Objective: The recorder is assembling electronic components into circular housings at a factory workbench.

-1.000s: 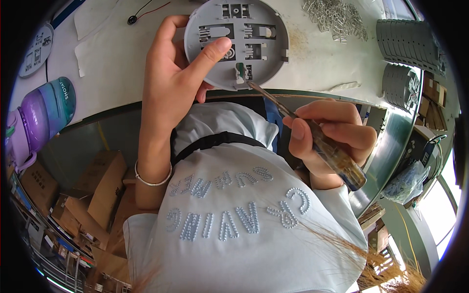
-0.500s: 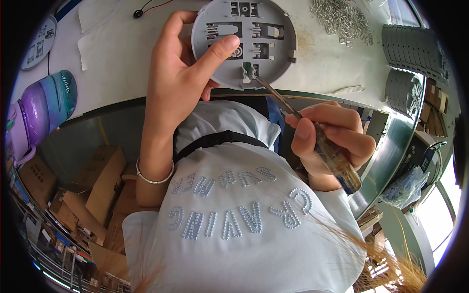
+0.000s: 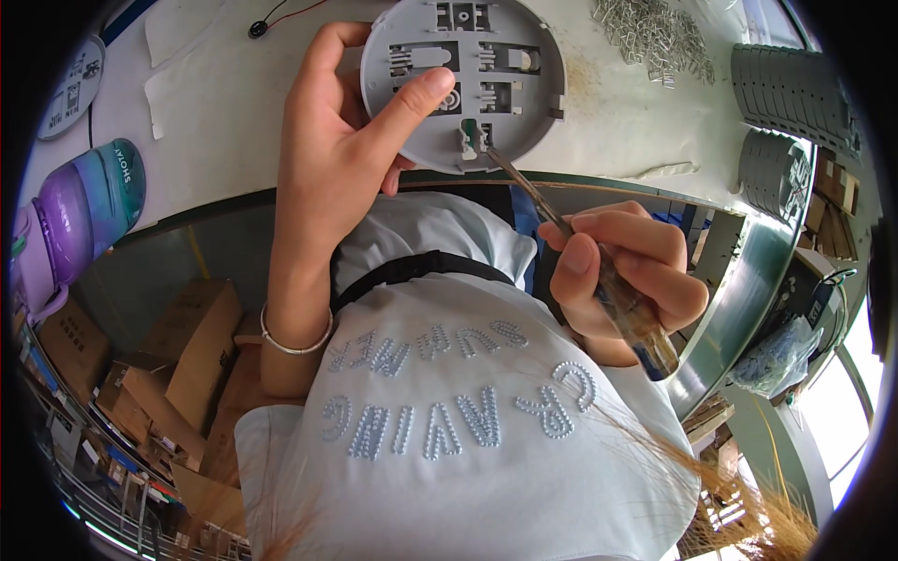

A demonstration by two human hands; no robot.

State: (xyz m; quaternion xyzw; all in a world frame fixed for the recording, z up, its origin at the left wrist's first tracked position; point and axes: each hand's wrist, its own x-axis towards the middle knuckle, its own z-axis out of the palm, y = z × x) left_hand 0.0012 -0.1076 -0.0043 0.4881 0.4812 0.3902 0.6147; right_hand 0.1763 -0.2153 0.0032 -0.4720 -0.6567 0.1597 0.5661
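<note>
My left hand (image 3: 341,154) grips a round grey plastic housing (image 3: 535,98) at its left side, thumb pressed on its face and fingers behind. Slots and small recesses cover that face. Near the lower rim of the housing sit bent metal clips (image 3: 466,143) beside a small green piece. My right hand (image 3: 629,266) is closed around the amber, translucent handle of a screwdriver (image 3: 638,323). The screwdriver's thin metal shaft slants up and left, and its tip touches the clip area at the lower rim. Whether the tip sits inside a clip is too small to tell.
A heap of metal clips (image 3: 655,39) lies on the worktable (image 3: 220,122). Stacked grey housings (image 3: 795,98) stand at the right. On the left are a purple-teal bottle (image 3: 89,206), another round housing (image 3: 70,93) and a small black disc with wires (image 3: 258,29). Cardboard boxes (image 3: 192,332) sit below.
The housing and my left hand have shifted slightly left. My right hand has moved a little left, and the screwdriver's handle end has swung left and slightly down, its tip still at the clips.
</note>
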